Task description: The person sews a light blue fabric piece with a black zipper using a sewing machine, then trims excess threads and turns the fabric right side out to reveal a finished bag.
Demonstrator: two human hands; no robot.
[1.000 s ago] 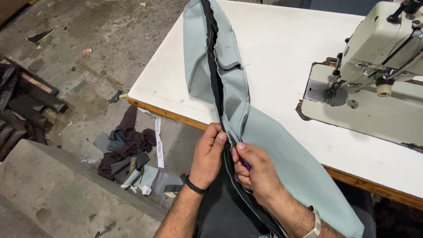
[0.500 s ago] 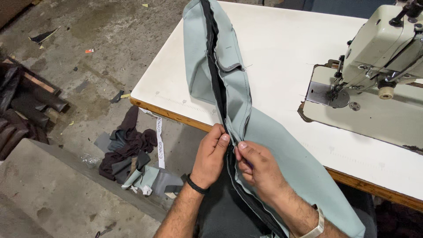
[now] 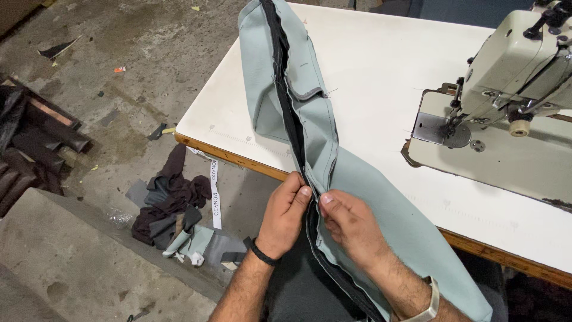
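Observation:
A long pale grey-green fabric piece (image 3: 310,113) with a black strip along its edge lies folded across the white table (image 3: 369,77) and hangs over the front edge toward me. My left hand (image 3: 286,217) pinches the dark edge just below the table's rim, thumb against fingers. My right hand (image 3: 351,223) pinches the same seam right beside it, fingertips almost touching the left thumb. A dark band circles my left wrist and a metal watch sits on my right wrist.
A cream sewing machine (image 3: 518,65) stands at the table's right with its needle plate (image 3: 441,128). Fabric scraps (image 3: 173,209) and a white printed strip lie on the concrete floor to the left. Dark rolled material (image 3: 30,143) is stacked at far left.
Both hands have shifted slightly along the seam, keeping their pinch; the fabric has barely moved on the table.

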